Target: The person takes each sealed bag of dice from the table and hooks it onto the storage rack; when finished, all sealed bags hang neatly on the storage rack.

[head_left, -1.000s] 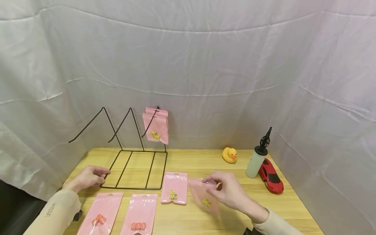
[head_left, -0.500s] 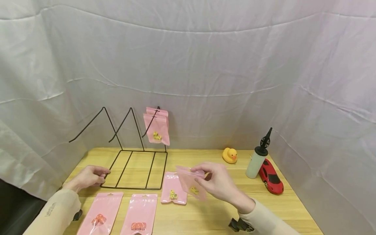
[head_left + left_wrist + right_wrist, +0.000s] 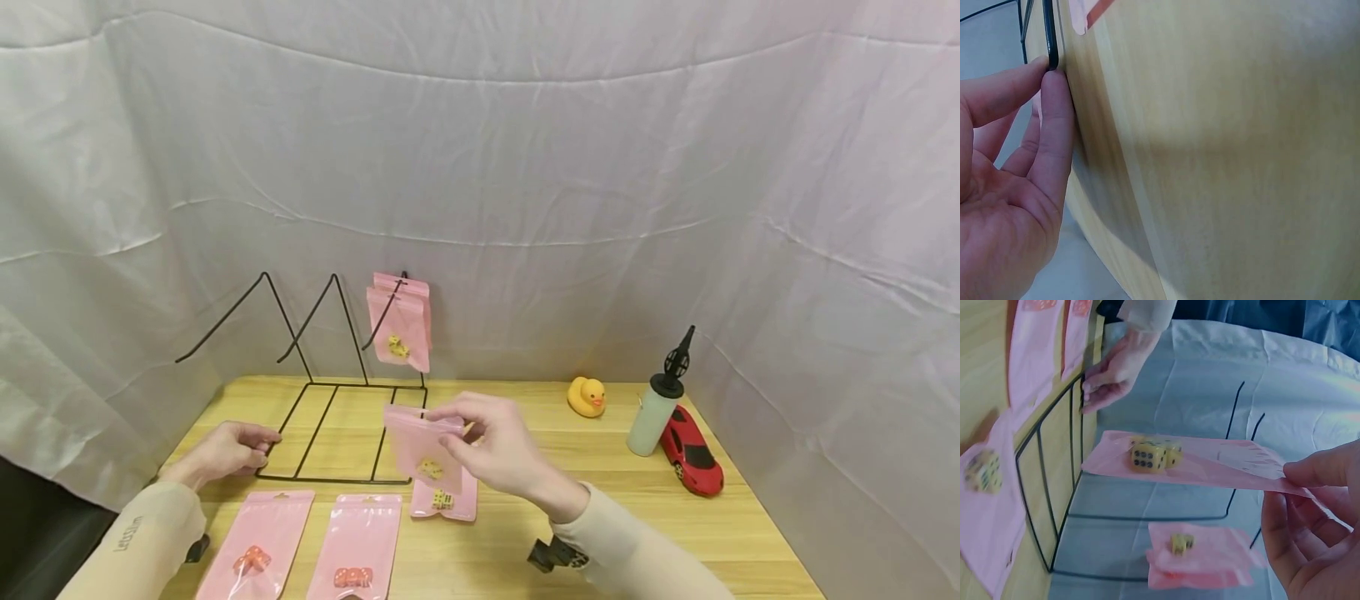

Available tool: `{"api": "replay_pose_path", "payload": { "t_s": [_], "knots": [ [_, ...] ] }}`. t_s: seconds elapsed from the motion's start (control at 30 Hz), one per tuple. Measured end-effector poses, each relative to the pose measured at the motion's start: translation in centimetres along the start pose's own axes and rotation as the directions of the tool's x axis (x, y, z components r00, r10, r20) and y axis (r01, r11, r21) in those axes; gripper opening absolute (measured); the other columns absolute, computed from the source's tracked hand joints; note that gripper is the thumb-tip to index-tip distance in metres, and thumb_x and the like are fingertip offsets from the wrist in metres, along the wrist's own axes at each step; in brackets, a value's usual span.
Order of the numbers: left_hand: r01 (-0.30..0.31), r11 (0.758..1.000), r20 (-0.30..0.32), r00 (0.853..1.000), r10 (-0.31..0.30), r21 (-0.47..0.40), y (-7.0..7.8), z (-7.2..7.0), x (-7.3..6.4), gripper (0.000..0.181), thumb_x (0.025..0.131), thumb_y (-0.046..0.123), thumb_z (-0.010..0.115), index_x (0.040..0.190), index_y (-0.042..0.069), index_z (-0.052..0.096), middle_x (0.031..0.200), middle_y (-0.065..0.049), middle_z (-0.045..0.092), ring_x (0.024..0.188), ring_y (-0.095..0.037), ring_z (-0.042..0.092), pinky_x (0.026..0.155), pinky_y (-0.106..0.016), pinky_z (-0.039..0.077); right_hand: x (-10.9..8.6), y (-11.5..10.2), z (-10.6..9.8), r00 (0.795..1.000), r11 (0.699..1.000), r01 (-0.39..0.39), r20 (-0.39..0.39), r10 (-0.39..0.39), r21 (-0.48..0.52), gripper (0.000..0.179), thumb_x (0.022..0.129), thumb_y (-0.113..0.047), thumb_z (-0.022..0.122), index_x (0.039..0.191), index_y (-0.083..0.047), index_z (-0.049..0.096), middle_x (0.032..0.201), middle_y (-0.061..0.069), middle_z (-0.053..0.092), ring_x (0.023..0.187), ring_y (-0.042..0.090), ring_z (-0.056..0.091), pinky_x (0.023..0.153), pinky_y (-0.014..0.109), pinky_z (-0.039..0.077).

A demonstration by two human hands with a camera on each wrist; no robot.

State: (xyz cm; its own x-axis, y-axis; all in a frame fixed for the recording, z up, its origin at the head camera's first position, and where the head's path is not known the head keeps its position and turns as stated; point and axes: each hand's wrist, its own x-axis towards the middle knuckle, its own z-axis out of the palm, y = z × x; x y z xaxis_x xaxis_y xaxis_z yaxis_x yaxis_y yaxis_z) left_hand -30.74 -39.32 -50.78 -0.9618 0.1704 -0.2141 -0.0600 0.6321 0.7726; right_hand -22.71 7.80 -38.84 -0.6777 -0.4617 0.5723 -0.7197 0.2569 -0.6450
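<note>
My right hand [image 3: 495, 446] pinches the top edge of a pink zip bag [image 3: 412, 446] holding yellow dice [image 3: 1149, 455]. In the head view this bag overlaps the front right corner of a black wire rack [image 3: 335, 479] and another pink bag with yellow dice [image 3: 444, 500] lying on the table. At the rack's left side my left hand [image 3: 232, 450] pinches the base wire, and the left wrist view shows thumb and finger at the black wire [image 3: 1051, 37]. Pink bags with yellow dice [image 3: 397, 325] hang on the rack's right hook; the middle and left hooks are bare.
Two longer pink bags with red dice, a left one [image 3: 258, 533] and a right one [image 3: 360, 537], lie in front of the rack. Farther right are a yellow rubber duck [image 3: 587, 397], a hand pump [image 3: 656, 412] and a red toy car [image 3: 692, 450]. A grey curtain [image 3: 525, 167] encloses the table.
My right hand has carried the pinched bag leftward and up, from beside the lying yellow-dice bag to over the rack's front right corner. My left hand stays on the rack.
</note>
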Motion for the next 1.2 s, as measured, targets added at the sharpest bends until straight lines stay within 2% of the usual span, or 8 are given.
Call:
{"api": "replay_pose_path", "payload": {
  "t_s": [0.13,0.3,0.5,0.67,0.87,1.07,1.2],
  "knots": [
    [0.002,1.0,-0.001,1.0,-0.002,-0.001,-0.1,0.0,0.0,0.052,0.099,-0.006,0.068,0.148,-0.018,0.059,0.11,-0.01,0.066,0.093,-0.017,0.06,0.079,-0.03,0.061,1.2,-0.5,1.5,1.0,0.999,0.022,0.009,-0.022,0.043,0.028,0.093,0.007,0.079,0.118,-0.005,0.085,0.114,0.013,0.084,0.091,0.005,0.073,0.072,0.024,0.066],
    [-0.001,1.0,0.001,1.0,0.001,-0.007,-0.2,0.0,0.0,0.052,0.098,-0.005,0.069,0.148,-0.017,0.06,0.11,-0.009,0.067,0.094,-0.017,0.061,0.079,-0.03,0.062,2.7,-0.7,3.2,1.0,0.99,0.015,-0.005,-0.014,0.143,0.024,0.096,0.005,0.079,0.119,-0.002,0.083,0.114,0.016,0.084,0.09,-0.003,0.07,0.076,0.026,0.067],
    [0.0,1.0,-0.001,1.0,0.0,-0.005,-0.1,-0.1,0.1,0.053,0.098,-0.004,0.07,0.149,-0.017,0.06,0.111,-0.01,0.068,0.095,-0.018,0.062,0.08,-0.03,0.062,4.3,-0.9,5.0,0.997,0.968,0.004,-0.078,0.017,0.252,0.017,0.097,0.004,0.081,0.113,0.002,0.082,0.104,0.022,0.083,0.078,-0.006,0.066,0.073,0.021,0.062],
    [0.004,1.0,-0.005,1.0,-0.004,0.005,0.0,-0.1,0.2,0.053,0.098,-0.004,0.07,0.148,-0.017,0.06,0.111,-0.011,0.068,0.095,-0.017,0.061,0.079,-0.03,0.061,5.5,-0.9,6.5,0.989,0.943,0.012,-0.146,0.039,0.332,0.017,0.096,0.005,0.082,0.113,0.006,0.082,0.104,0.026,0.082,0.079,-0.005,0.067,0.075,0.019,0.06],
    [-0.006,1.0,-0.002,1.0,0.006,-0.013,0.0,-0.2,0.1,0.052,0.097,-0.005,0.069,0.147,-0.018,0.06,0.11,-0.011,0.067,0.093,-0.016,0.061,0.077,-0.028,0.061,6.6,-1.0,8.2,0.984,0.946,0.029,-0.178,0.031,0.323,0.019,0.1,0.002,0.08,0.118,0.004,0.083,0.108,0.024,0.081,0.083,-0.005,0.062,0.08,0.022,0.064],
    [-0.008,1.0,-0.01,1.0,0.008,-0.028,0.0,-0.1,0.0,0.052,0.096,-0.006,0.07,0.146,-0.019,0.06,0.107,-0.009,0.068,0.089,-0.013,0.062,0.076,-0.027,0.061,7.7,-1.4,9.9,0.985,0.938,0.048,-0.172,0.012,0.343,0.022,0.1,0.004,0.077,0.122,0.004,0.082,0.115,0.025,0.081,0.085,-0.004,0.06,0.083,0.024,0.066],
    [-0.011,0.999,-0.016,1.0,0.011,-0.033,-0.1,0.0,0.0,0.042,0.096,-0.005,0.071,0.135,-0.02,0.065,0.104,-0.008,0.068,0.09,-0.014,0.063,0.076,-0.027,0.062,8.3,-1.7,11.0,0.989,0.929,0.03,-0.143,0.024,0.368,0.027,0.1,0.006,0.077,0.127,0.005,0.079,0.119,0.027,0.08,0.088,-0.005,0.059,0.087,0.023,0.066]
  ]
}}
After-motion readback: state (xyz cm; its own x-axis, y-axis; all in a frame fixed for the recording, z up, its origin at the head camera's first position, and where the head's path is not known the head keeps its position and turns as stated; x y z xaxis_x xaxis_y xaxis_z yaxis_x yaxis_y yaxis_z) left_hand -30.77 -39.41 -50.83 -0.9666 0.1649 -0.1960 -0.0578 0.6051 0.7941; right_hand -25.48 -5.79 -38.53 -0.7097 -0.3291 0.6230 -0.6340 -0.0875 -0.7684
